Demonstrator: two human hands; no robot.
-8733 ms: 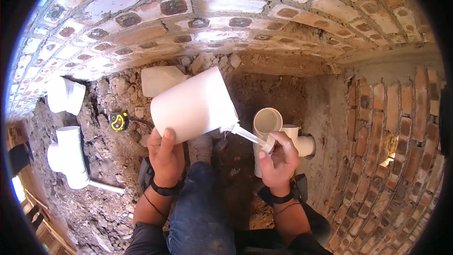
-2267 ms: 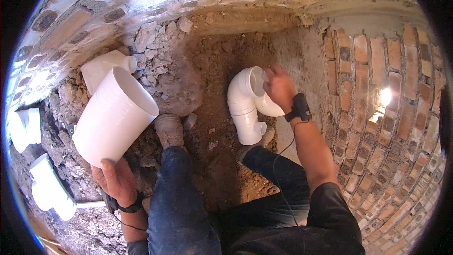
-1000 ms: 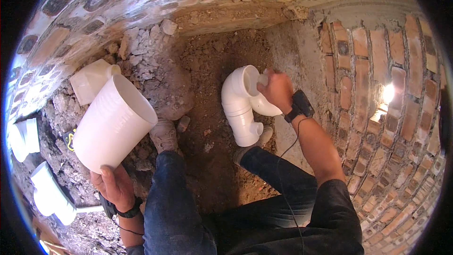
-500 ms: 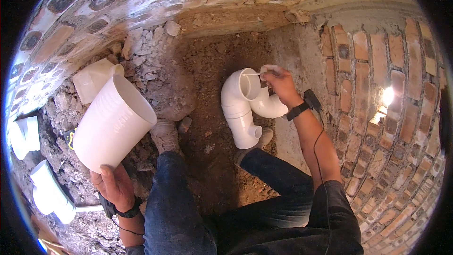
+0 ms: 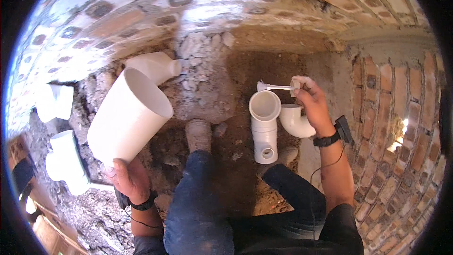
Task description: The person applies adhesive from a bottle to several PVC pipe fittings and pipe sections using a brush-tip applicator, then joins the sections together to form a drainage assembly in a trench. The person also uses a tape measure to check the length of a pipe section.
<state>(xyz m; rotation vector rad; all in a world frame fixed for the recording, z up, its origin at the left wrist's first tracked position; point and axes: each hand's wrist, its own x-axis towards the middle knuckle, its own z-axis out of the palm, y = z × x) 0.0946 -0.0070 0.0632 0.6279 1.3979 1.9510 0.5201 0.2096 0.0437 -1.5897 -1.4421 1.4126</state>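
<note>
My left hand (image 5: 130, 179) grips the lower end of a wide white plastic pipe (image 5: 123, 125), its open end tilted up toward the right. Between the closed fingers of my right hand (image 5: 313, 105) is a glue brush (image 5: 279, 87), with a pale cap at the hand end and white bristles pointing left. Those bristles hang just above the round mouth of a white pipe fitting (image 5: 264, 132), which stands on the dirt and has a small side opening low down. Beside it, under my right hand, a curved white pipe elbow (image 5: 296, 122) shows.
More white pipe fittings lie on the rubble at left: one (image 5: 153, 66) behind the wide pipe, another (image 5: 55, 101) at far left, and a branched piece (image 5: 68, 163) nearer me. A brick wall (image 5: 382, 160) rises close on the right. My shoe (image 5: 198, 134) rests on the dirt.
The brush has come up out of the fitting's mouth and now shows its bristles above the rim. My left hand still holds the wide pipe. The whole view has shifted.
</note>
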